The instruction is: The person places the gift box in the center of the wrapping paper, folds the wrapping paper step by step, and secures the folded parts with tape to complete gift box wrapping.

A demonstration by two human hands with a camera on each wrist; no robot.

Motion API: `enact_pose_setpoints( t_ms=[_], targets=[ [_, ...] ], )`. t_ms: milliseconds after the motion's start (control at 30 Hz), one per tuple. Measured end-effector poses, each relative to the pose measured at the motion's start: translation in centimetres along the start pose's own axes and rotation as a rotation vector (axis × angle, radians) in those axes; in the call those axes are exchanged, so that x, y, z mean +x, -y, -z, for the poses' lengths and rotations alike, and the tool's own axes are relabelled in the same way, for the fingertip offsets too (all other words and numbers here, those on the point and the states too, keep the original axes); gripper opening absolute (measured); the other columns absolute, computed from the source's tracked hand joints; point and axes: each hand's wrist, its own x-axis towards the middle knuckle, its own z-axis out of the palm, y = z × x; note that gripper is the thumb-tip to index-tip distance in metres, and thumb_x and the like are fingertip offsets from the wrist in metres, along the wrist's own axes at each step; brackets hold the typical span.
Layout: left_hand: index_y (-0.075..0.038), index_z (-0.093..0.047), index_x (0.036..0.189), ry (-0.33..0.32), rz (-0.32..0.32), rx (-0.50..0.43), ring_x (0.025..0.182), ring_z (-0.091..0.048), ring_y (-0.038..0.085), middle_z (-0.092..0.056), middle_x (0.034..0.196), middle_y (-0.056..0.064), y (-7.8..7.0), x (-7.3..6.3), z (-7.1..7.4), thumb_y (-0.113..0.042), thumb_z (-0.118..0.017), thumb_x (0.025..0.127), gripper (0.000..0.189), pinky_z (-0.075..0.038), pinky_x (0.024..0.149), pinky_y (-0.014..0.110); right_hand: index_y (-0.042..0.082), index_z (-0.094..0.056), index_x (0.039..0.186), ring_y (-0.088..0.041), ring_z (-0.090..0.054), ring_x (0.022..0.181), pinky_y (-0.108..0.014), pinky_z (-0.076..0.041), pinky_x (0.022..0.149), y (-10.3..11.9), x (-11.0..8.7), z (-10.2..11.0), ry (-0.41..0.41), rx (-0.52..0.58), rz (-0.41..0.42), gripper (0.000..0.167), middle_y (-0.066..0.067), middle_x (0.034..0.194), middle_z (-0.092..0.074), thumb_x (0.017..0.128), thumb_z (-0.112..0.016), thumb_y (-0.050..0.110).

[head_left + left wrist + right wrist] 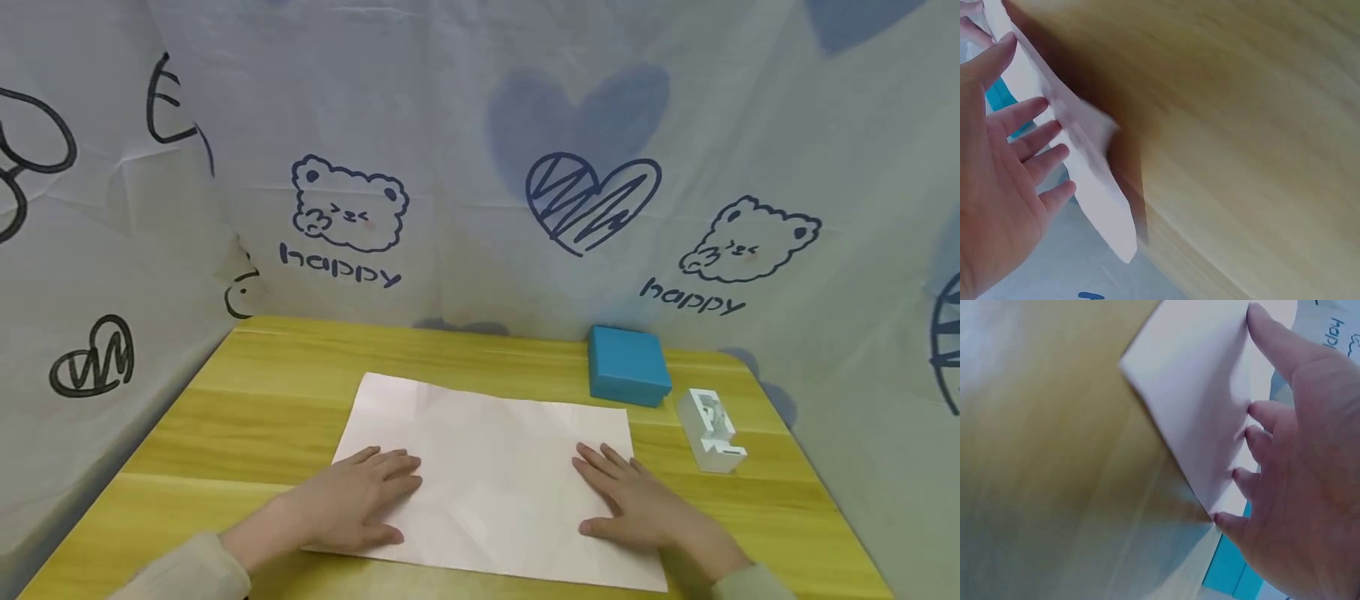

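A sheet of pale pinkish-white paper point(495, 475) lies across the front middle of the table, faintly creased. My left hand point(356, 500) rests on its left part, fingers spread and pointing inward. On the right part rests my right hand point(630, 500), its fingers spread too. In the left wrist view, the left hand's fingertips point(1057, 128) touch the paper, whose edge lifts off the wood in places. The right wrist view shows the right hand's thumb and fingertips on the paper point(1191, 394) near one corner. Neither hand grips anything.
Behind the paper's right corner sits a blue box point(628, 367). A white tape dispenser point(708, 433) stands right of the paper. The yellow wood-grain table point(247, 400) ends against a white cloth point(465, 208) with drawn hearts and bears, hung at the back and sides.
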Motion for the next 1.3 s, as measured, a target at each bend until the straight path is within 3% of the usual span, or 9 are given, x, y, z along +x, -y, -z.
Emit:
enact_pose_setpoints(
  t_ms=[167, 300, 467, 633, 833, 1167, 1300],
  targets=[
    [-0.008, -0.056, 0.148, -0.055, -0.032, -0.013, 0.145, -0.046, 0.028, -0.049, 0.157, 0.007, 0.8, 0.7, 0.1, -0.051, -0.067, 0.098, 0.067, -0.038, 0.118, 0.057, 0.014, -0.037, 0.163, -0.048, -0.016, 0.156, -0.075, -0.015, 0.119, -0.9, -0.8, 0.6, 0.008, 0.046, 0.009, 0.096, -0.007, 0.172, -0.027, 0.089, -0.069, 0.067],
    [-0.005, -0.047, 0.155, -0.045, 0.07, -0.062, 0.15, -0.037, 0.038, -0.038, 0.165, 0.013, 2.5, 0.7, 0.6, -0.055, -0.067, 0.096, 0.08, -0.033, 0.119, 0.063, 0.016, -0.038, 0.162, -0.048, -0.017, 0.156, -0.075, -0.017, 0.119, -0.8, -1.3, 0.8, 0.006, 0.051, -0.008, 0.096, -0.006, 0.171, -0.028, 0.088, -0.069, 0.068],
    [-0.007, -0.035, 0.162, 0.059, 0.182, -0.124, 0.155, -0.023, 0.044, -0.023, 0.172, 0.014, 4.1, 0.1, 0.8, -0.072, -0.063, 0.091, 0.101, -0.025, 0.12, 0.069, 0.014, -0.04, 0.162, -0.05, -0.021, 0.154, -0.076, -0.022, 0.117, -0.7, -2.1, 0.6, 0.011, 0.036, -0.017, 0.099, -0.01, 0.17, -0.029, 0.086, -0.069, 0.07],
    [-0.01, -0.032, 0.164, 0.086, 0.184, -0.187, 0.156, -0.021, 0.045, -0.02, 0.173, 0.013, 4.9, -0.4, 0.6, -0.081, -0.063, 0.082, 0.113, -0.024, 0.118, 0.073, 0.013, -0.039, 0.162, -0.051, -0.022, 0.153, -0.074, -0.024, 0.117, -1.3, -2.6, 1.0, 0.03, 0.087, -0.018, 0.106, -0.012, 0.171, -0.026, 0.079, -0.078, 0.067],
    [-0.012, -0.03, 0.165, 0.097, 0.188, -0.219, 0.157, -0.019, 0.043, -0.018, 0.174, 0.01, 5.7, -0.6, 0.5, -0.084, -0.069, 0.074, 0.123, -0.022, 0.117, 0.076, 0.013, -0.034, 0.164, -0.052, -0.014, 0.155, -0.082, -0.011, 0.114, -2.6, -2.5, 1.8, 0.024, 0.118, -0.051, 0.119, -0.012, 0.173, -0.02, 0.071, -0.086, 0.065],
    [-0.012, -0.028, 0.166, 0.101, 0.201, -0.239, 0.157, -0.019, 0.043, -0.016, 0.174, 0.01, 5.7, -0.6, 0.4, -0.085, -0.069, 0.073, 0.125, -0.019, 0.117, 0.077, 0.019, -0.028, 0.166, -0.05, -0.007, 0.157, -0.083, -0.003, 0.113, -4.3, -2.2, 1.7, 0.037, 0.121, -0.073, 0.122, -0.008, 0.175, -0.013, 0.07, -0.086, 0.066],
    [-0.012, -0.029, 0.165, 0.1, 0.2, -0.247, 0.157, -0.019, 0.043, -0.016, 0.174, 0.01, 5.7, -0.7, 0.2, -0.084, -0.07, 0.073, 0.125, -0.02, 0.117, 0.077, 0.017, -0.027, 0.167, -0.052, -0.006, 0.156, -0.085, -0.002, 0.112, -4.7, -2.5, 1.5, 0.031, 0.135, -0.042, 0.127, -0.011, 0.175, -0.012, 0.067, -0.088, 0.066]
  ],
)
